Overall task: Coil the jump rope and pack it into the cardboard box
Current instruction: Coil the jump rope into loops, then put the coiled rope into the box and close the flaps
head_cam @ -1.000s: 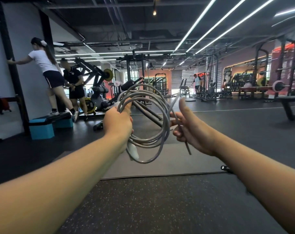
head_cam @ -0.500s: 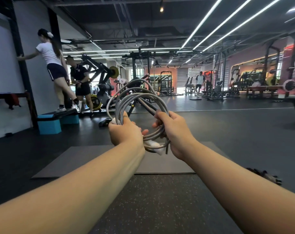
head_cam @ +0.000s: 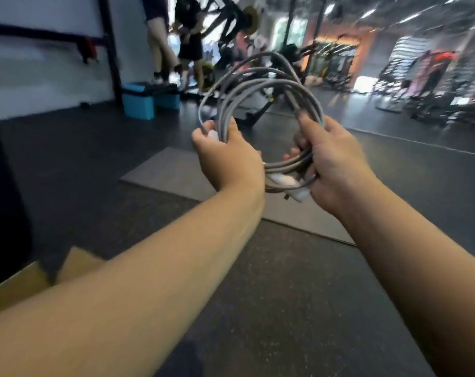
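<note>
While the left hand [head_cam: 225, 159] grips the coiled jump rope [head_cam: 261, 88] (grey), the right hand [head_cam: 337, 164] clasps it too.

The jump rope [head_cam: 261, 85] is grey, with white handles [head_cam: 285, 182]. The cardboard box [head_cam: 18, 284] is plain tan. The floor [head_cam: 285, 308] is black with pale speckles, and the mat [head_cam: 171, 170] on it is flat grey. The step platform [head_cam: 138, 103] is bright blue with a black top.
</note>
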Available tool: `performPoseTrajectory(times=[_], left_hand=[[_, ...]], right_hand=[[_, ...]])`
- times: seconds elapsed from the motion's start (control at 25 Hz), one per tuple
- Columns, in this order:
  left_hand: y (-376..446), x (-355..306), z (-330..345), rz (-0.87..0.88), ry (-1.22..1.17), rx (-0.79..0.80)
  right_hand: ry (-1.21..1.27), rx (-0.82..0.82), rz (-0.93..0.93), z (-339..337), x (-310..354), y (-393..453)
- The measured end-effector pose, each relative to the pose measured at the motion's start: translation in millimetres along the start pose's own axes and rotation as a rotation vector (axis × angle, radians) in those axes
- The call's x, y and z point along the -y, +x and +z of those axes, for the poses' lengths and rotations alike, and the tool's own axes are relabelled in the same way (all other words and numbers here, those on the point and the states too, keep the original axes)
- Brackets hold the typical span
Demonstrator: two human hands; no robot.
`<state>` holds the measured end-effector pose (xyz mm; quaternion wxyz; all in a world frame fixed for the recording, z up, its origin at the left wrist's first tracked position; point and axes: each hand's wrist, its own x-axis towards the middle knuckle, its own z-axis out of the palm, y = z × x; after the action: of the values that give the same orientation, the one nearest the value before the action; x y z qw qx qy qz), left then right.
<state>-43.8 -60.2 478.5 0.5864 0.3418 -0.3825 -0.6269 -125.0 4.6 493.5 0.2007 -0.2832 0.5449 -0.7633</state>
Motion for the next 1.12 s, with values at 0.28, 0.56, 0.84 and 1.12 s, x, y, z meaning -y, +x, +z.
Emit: performPoseTrajectory(times=[0.28, 0.56, 0.84, 1.12], left_hand=[[43.5, -94.8, -150.9, -0.018, 0.291, -0.371], [61.7, -102.3, -307.3, -0.16, 0.485, -0.599], [70.5, -7.7, -422.7, -0.316, 0.598, -0.697], [55.4, 93.3, -498.3, -0.562, 0.699, -0.725]], right_hand=[[-0.1, 0.236, 0.432, 164.8, -22.8, -64.6], [-0.341, 0.579, 0.644, 277.6, -103.5, -118.7], [-0.687, 0.877, 0.665, 321.5, -250.8, -146.5], [-0.923, 1.23, 0.87, 310.8, -401.5, -168.4]])
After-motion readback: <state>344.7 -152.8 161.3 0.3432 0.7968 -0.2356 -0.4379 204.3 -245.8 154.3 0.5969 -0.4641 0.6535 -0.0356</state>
